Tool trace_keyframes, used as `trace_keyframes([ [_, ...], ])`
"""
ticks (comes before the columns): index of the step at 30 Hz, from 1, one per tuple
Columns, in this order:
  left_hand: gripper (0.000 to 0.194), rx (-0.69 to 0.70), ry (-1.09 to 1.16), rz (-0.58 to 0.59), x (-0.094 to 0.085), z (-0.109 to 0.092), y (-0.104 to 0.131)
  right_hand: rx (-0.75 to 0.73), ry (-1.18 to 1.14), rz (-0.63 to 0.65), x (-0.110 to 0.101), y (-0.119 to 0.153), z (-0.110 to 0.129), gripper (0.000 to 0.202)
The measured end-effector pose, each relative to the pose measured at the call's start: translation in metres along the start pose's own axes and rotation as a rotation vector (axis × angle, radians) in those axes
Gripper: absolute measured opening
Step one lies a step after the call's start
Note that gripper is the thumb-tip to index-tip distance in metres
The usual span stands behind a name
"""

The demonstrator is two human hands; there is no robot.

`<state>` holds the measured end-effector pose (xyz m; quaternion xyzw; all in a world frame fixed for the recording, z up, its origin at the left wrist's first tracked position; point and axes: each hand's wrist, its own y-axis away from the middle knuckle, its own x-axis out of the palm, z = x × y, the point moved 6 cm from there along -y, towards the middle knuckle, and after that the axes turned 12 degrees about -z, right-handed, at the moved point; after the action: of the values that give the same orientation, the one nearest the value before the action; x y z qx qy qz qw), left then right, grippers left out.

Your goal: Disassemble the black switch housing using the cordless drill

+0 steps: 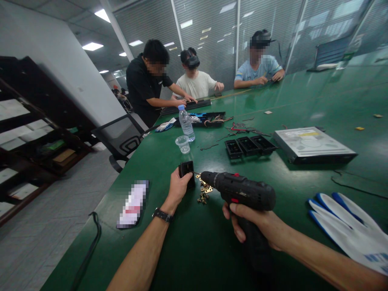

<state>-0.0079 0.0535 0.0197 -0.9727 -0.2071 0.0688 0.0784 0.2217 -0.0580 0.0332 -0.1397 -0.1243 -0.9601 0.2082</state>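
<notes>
My left hand [178, 186] grips a small black plastic part [186, 170] standing on the green table [194, 250]. My right hand [257, 222] is closed around the handle of a black cordless drill [242, 190]. The drill's bit tip touches the side of the black part. Small brass hinges and screws [204, 193] lie in a heap just below the bit.
Three black trays [249, 146] and a flat grey drive [312, 144] lie further back. A water bottle [186, 123] and plastic cup [183, 144] stand ahead. White-blue gloves [348, 228] lie at right, a blurred flat object [133, 204] at left. Three people work at the far end.
</notes>
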Motion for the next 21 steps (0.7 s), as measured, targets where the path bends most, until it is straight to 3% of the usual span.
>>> trace_keyframes([
  [21, 0.023, 0.021, 0.005, 0.007, 0.0007, 0.0004, -0.0004, 0.013, 0.002, -0.010, 0.0005, 0.0012, 0.0014, 0.033],
])
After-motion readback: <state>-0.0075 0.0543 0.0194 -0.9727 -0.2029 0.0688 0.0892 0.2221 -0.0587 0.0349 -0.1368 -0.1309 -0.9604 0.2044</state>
